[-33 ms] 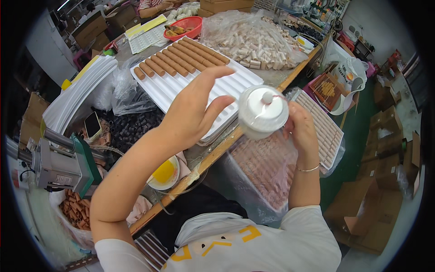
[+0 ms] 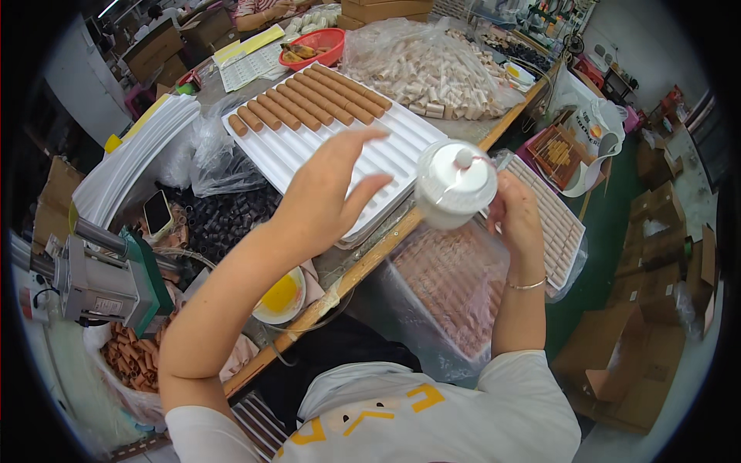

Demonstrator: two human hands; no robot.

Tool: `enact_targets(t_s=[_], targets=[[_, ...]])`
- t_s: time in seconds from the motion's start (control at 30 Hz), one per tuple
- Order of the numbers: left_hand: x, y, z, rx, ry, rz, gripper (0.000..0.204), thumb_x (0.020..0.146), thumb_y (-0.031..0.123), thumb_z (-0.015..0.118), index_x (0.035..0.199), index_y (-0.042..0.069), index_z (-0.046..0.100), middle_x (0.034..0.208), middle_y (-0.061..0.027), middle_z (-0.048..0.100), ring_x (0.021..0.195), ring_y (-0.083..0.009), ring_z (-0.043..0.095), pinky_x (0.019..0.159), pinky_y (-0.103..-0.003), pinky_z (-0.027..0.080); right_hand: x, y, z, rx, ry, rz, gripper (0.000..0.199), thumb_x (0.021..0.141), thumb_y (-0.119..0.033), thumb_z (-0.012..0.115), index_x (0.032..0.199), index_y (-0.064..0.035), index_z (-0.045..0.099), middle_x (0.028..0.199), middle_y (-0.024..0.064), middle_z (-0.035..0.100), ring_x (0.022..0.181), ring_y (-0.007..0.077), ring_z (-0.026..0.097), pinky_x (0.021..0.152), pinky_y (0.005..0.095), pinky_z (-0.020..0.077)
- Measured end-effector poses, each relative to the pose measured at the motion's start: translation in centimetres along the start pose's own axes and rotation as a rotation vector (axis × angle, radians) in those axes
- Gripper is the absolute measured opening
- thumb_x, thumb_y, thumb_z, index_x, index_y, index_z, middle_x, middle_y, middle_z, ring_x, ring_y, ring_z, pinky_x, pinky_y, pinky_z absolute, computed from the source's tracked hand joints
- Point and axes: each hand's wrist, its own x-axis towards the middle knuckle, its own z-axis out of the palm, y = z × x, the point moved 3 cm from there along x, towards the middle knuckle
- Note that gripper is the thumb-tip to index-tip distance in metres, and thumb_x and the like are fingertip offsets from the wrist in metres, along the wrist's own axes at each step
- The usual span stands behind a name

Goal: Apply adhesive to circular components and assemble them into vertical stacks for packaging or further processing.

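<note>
1. My right hand (image 2: pixel 515 220) is clamped on a round translucent plastic jar (image 2: pixel 455 184) with a smooth white knobbed lid, held above the desk's wooden front edge (image 2: pixel 370 266).
2. I see its lid facing up toward the camera, so the short axis runs roughly vertical.
3. My left hand (image 2: pixel 328 193) hovers with fingers apart, holding nothing, over the ridged white tray (image 2: pixel 324 143) carrying brown cylindrical rolls (image 2: pixel 309 96) at its far end.
</note>
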Motion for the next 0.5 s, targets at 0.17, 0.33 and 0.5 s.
enact_targets(t_s=[0.17,0.33,0.5], targets=[[-4.8,-4.6,4.4,0.522,-0.159,-0.056,0.078,0.077,0.027,0.077,0.14,0.004,0.038,0.138,-0.0216,0.046,0.133,-0.0393,0.04,0.111,-0.052,0.031,4.8,2.6,-4.2,-0.1,0.227,-0.088,0.033,0.101,-0.03,0.048,0.074,-0.01,0.052,0.061,-0.0044,0.041,0.049,0.0041,0.039,0.039,0.0206,0.0347],[-6.0,-7.0,5.7,0.634,-0.302,-0.222,0.072,0.078,0.025,0.075,0.138,0.003,0.041,0.138,-0.0218,0.047,0.132,-0.0384,0.041,0.111,-0.053,0.03,10.5,8.6,-7.4,-0.189,0.373,-0.044,0.03,0.098,-0.032,0.051,0.077,-0.0115,0.055,0.064,-0.004,0.043,0.054,0.0055,0.043,0.04,0.0217,0.0385],[-5.0,-5.6,5.5,0.656,-0.33,-0.113,0.033,0.081,0.01,0.062,0.11,-0.004,0.057,0.118,-0.0204,0.06,0.114,-0.0332,0.058,0.096,-0.042,0.047,14.6,14.5,-7.3,-0.136,0.415,0.047,0.031,0.097,-0.033,0.053,0.076,-0.0112,0.054,0.061,-0.0026,0.045,0.048,0.0069,0.045,0.039,0.0239,0.0426]])
